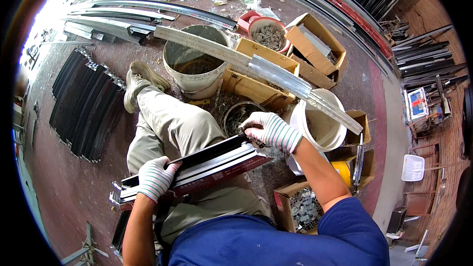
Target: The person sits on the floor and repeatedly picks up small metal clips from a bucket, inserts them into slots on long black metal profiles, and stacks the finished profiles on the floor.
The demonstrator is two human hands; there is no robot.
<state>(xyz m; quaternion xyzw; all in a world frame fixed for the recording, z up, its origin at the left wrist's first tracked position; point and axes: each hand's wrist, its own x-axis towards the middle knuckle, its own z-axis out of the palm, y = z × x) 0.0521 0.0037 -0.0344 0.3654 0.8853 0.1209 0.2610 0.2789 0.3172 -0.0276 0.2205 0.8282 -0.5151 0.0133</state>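
Observation:
Across my lap lies a short length of aluminium window-frame profile (197,170), black and silver with a dark red printed film along its near side. My left hand (156,177), in a striped white work glove, is closed round it near its left end, where small metal fittings stick out. My right hand (273,130), gloved alike, is at the profile's right end with fingers pinched together. Something small and dark shows at those fingertips, too small to name. Just beyond it stands a round tub (241,118) of small dark metal parts.
A large white bucket (194,64), a wooden box (256,88) and another white bucket (325,123) stand ahead, with a long metal bar (212,49) across them. A carton of metal corner pieces (303,212) is at right. Black profiles (86,103) lie stacked at left.

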